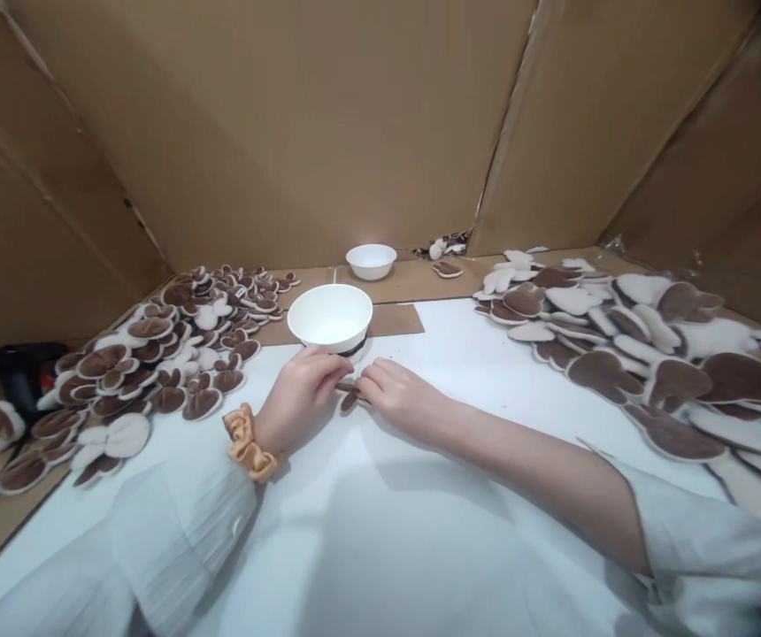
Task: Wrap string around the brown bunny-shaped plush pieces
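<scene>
My left hand [297, 395], with an orange scrunchie [248, 445] at its wrist, is closed in a pinch just in front of a white bowl [331, 320]. Close beside it, my right hand [399, 396] has its fingers curled over a small brown fabric piece [349, 402]. That piece pokes out between the two hands, low over the white tabletop [354, 531]. My left fingertips meet its upper end, where a thin pale bit shows, too small to name. The fingers hide most of the piece.
Brown and white plush cutouts [148, 327] are heaped at the left, with larger plush cutouts [603, 376] at the right. A second white bowl [371, 262] stands farther back. A black glue gun [15, 372] lies far left. Cardboard walls [301, 133] enclose the table.
</scene>
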Available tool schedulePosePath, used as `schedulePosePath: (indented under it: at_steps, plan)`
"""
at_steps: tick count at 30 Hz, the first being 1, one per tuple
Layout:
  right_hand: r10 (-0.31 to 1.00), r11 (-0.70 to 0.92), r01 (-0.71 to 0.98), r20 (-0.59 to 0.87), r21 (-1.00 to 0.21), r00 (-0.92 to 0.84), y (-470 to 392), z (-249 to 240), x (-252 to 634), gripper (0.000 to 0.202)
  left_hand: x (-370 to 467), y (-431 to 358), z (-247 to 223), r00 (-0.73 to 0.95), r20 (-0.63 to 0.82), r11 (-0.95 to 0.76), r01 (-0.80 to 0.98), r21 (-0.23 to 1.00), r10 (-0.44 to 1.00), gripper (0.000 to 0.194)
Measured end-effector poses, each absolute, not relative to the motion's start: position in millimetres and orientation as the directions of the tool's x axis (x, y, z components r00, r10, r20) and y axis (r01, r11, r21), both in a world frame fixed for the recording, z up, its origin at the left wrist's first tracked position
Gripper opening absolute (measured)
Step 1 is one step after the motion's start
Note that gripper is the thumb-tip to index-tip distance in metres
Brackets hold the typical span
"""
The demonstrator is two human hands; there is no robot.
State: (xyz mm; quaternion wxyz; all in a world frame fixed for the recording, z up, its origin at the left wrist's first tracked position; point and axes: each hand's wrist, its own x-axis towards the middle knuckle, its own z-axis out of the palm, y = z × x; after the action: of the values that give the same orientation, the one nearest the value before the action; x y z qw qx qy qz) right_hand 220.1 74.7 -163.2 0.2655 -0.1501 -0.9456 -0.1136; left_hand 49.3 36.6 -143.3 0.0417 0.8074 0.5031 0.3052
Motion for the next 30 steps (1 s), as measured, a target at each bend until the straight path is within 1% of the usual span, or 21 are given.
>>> schedulePosePath:
  at_steps: [2, 4, 8, 10, 13, 15, 17, 18, 19, 21, 23, 24, 26, 28, 30]
  plan:
    - [0.2, 0.937, 0.324, 0.563, 0.13, -0.802, 73.3, -158.7, 221.2, 0.026, 45.0, 39.9, -144.2, 0.249, 0.406, -0.432, 0.774, 0.462, 0.879, 0.017]
    - [0.2, 0.944, 0.314, 0.585, 0.099, -0.786, 72.2, -154.7, 222.5, 0.026, 42.5, 41.4, -144.8, 0.224, 0.362, -0.399, 0.743, 0.538, 0.905, 0.017]
    - [0.219, 0.955, 0.297, 0.645, 0.013, -0.732, 72.3, -152.2, 224.3, 0.023, 43.0, 42.7, -145.9, 0.239, 0.269, -0.359, 0.63, 0.688, 0.933, 0.015]
    - [0.251, 0.955, 0.291, 0.691, -0.062, -0.678, 73.6, -152.9, 225.0, 0.02, 44.5, 43.1, -147.8, 0.26, 0.24, -0.351, 0.597, 0.722, 0.935, 0.015]
    - [0.375, 0.922, 0.306, 0.74, -0.236, -0.559, 76.8, -153.1, 226.1, 0.014, 47.5, 40.6, -151.8, 0.252, 0.254, -0.358, 0.624, 0.694, 0.934, 0.013]
    - [0.484, 0.872, 0.344, 0.726, -0.349, -0.489, 79.6, -152.6, 226.9, 0.01, 51.4, 35.1, -154.2, 0.256, 0.297, -0.391, 0.659, 0.642, 0.92, 0.014]
    - [0.568, 0.818, 0.4, 0.688, -0.413, -0.451, 82.3, -153.0, 227.6, 0.008, 56.8, 26.9, -155.6, 0.296, 0.339, -0.445, 0.693, 0.568, 0.893, 0.016]
    - [0.591, 0.801, 0.426, 0.67, -0.421, -0.45, 83.3, -153.7, 227.9, 0.009, 59.8, 22.4, -155.7, 0.335, 0.359, -0.484, 0.708, 0.514, 0.871, 0.017]
    - [0.599, 0.794, 0.446, 0.655, -0.414, -0.461, 84.1, -155.0, 228.0, 0.01, 62.6, 18.1, -155.3, 0.38, 0.377, -0.525, 0.724, 0.448, 0.845, 0.019]
    - [0.57, 0.814, 0.465, 0.637, -0.349, -0.52, 84.7, -158.5, 227.8, 0.013, 66.3, 11.9, -152.9, 0.461, 0.409, -0.592, 0.751, 0.294, 0.788, 0.022]
    - [0.499, 0.853, 0.471, 0.62, -0.227, -0.605, 83.8, -161.9, 226.9, 0.017, 66.4, 10.4, -148.5, 0.498, 0.441, -0.613, 0.773, 0.163, 0.747, 0.023]
    - [0.456, 0.871, 0.466, 0.608, -0.154, -0.65, 83.0, -163.0, 226.3, 0.02, 64.9, 11.6, -146.0, 0.494, 0.457, -0.605, 0.786, 0.127, 0.739, 0.022]
    - [0.365, 0.899, 0.439, 0.58, -0.014, -0.728, 80.5, -163.5, 225.1, 0.024, 59.6, 17.1, -141.5, 0.453, 0.481, -0.573, 0.808, 0.134, 0.751, 0.021]
    - [0.269, 0.918, 0.385, 0.561, 0.096, -0.783, 77.2, -161.7, 224.1, 0.027, 52.8, 24.7, -138.6, 0.401, 0.467, -0.541, 0.813, 0.215, 0.788, 0.02]
    - [0.186, 0.924, 0.338, 0.565, 0.177, -0.804, 73.7, -158.7, 223.5, 0.029, 46.8, 31.9, -137.5, 0.362, 0.425, -0.509, 0.802, 0.313, 0.83, 0.019]
